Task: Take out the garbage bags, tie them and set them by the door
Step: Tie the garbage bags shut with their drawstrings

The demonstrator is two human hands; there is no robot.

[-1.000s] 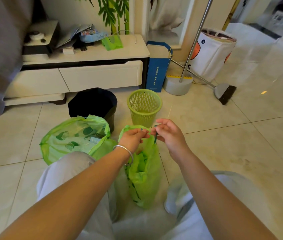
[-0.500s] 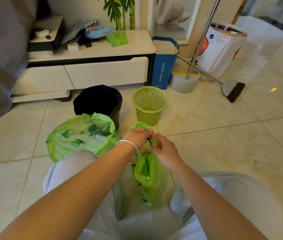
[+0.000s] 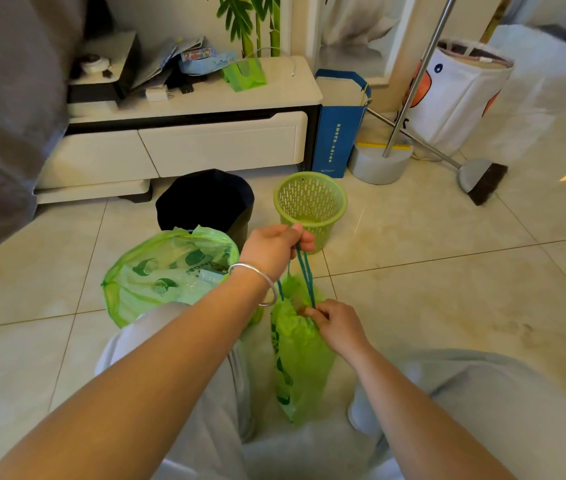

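A small green garbage bag (image 3: 300, 358) hangs between my knees, its mouth gathered. My left hand (image 3: 272, 247), with a silver bangle on the wrist, is shut on the bag's teal drawstring (image 3: 305, 273) and holds it taut above the bag. My right hand (image 3: 338, 327) pinches the bunched neck of the bag where the string comes out. A second, larger green garbage bag (image 3: 167, 275) sits on the floor to the left, its mouth wide, partly hidden behind my left knee.
A black bin (image 3: 205, 202) and a green mesh basket (image 3: 311, 206) stand just beyond the bags. Behind them is a low white TV cabinet (image 3: 184, 147), a blue paper bag (image 3: 338, 129), a pole stand (image 3: 380, 164), a broom (image 3: 480, 178) and a white laundry hamper (image 3: 458, 95).
My left hand has pulled the drawstring up and away while my right hand dropped to the bag's neck. The bag's mouth has drawn closed.
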